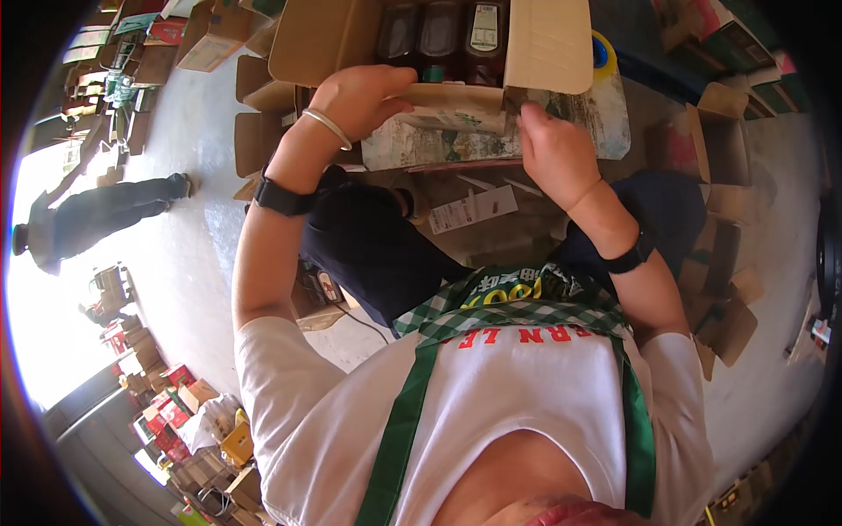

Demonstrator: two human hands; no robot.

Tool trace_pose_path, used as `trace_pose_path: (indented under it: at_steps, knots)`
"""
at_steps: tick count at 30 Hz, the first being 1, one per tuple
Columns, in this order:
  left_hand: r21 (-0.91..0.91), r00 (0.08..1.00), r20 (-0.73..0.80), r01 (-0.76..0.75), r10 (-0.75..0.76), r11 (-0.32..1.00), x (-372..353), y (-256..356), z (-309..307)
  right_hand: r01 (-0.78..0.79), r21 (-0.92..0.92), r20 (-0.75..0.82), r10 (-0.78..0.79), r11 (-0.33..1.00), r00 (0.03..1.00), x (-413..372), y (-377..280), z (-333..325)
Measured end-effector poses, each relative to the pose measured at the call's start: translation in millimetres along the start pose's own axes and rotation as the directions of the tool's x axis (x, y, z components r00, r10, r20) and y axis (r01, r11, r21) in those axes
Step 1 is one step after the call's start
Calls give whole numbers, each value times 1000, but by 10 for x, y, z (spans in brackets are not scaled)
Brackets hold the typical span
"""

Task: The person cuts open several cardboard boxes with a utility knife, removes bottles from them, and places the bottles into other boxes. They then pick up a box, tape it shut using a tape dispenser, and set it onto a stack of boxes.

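Note:
An open cardboard box (456, 110) stands on a worn, paint-marked stool or small table (605, 123) in front of me. Dark bottles (438, 39) are lined up inside it; a pale label (484, 28) shows on the right one. My left hand (355, 95) grips the near left corner of the box, fingers over its edge and thumb lower down the front. At the near right corner, my right hand (559, 147) is closed, its thumb and fingers at the edge of the cardboard. What lies within its curled fingers is mostly hidden.
A roll of tape (603, 54) lies right of the box. Open cartons stand on the floor at left (254, 118) and right (724, 145). A printed cardboard piece (474, 209) lies below the stool. Another person (96, 215) is at far left, near stacked boxes (171, 412).

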State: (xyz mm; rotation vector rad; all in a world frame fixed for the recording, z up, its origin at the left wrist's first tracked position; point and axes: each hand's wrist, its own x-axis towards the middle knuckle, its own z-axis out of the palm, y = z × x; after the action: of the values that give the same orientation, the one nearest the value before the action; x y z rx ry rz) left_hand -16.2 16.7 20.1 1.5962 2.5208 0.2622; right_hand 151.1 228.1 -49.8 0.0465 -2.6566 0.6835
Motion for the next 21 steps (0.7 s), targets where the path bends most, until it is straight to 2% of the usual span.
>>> trace_pose_path:
  at_steps: [4,5,6,7,9,10,11,13,15,16,17,18,19,20,21]
  knots:
    - [48,998,51,46,-48,998,1,10,0,-9,-14,-15,9,1000,1000,-225,65,63]
    - [52,997,58,40,-43,998,-25,32,22,-65,-48,57,68,997,996,-402,128,162]
    - [74,997,17,75,-77,994,-29,51,56,-104,-95,124,116,990,986,-429,179,164]
    - [99,993,-26,115,-113,988,-8,44,69,-95,-98,115,106,991,988,-391,267,184]
    - [106,986,-112,139,-127,985,-26,31,137,-69,1,72,69,998,995,-575,226,183]
    - [118,968,-241,96,-65,988,-76,67,183,-89,58,68,85,994,994,-558,167,57]
    - [161,968,-136,232,-211,959,-95,90,203,-71,54,46,69,996,997,-529,181,-59]
    - [42,923,-177,353,-341,935,-99,232,263,-124,70,19,123,990,992,-663,258,-321]
    - [34,815,-208,558,-540,829,49,495,307,-317,86,-23,320,944,947,-708,398,-573]
    - [2,765,-214,623,-608,782,195,627,372,-370,234,-67,395,899,916,-653,409,-663]
    - [-30,689,-135,715,-712,698,449,915,326,-410,378,-89,474,830,876,-606,407,-759]
    - [3,668,-238,727,-705,687,703,1086,455,-381,455,-102,472,805,876,-524,390,-828]
    - [-7,653,-448,681,-611,733,909,1291,540,-385,504,-92,491,774,866,-449,364,-864]
    - [-80,645,-645,477,-410,875,1095,1396,624,-390,512,-95,502,765,860,-364,280,-906]
    - [100,668,-696,455,-265,885,1142,1727,553,-397,519,-103,517,757,850,-285,183,-939]
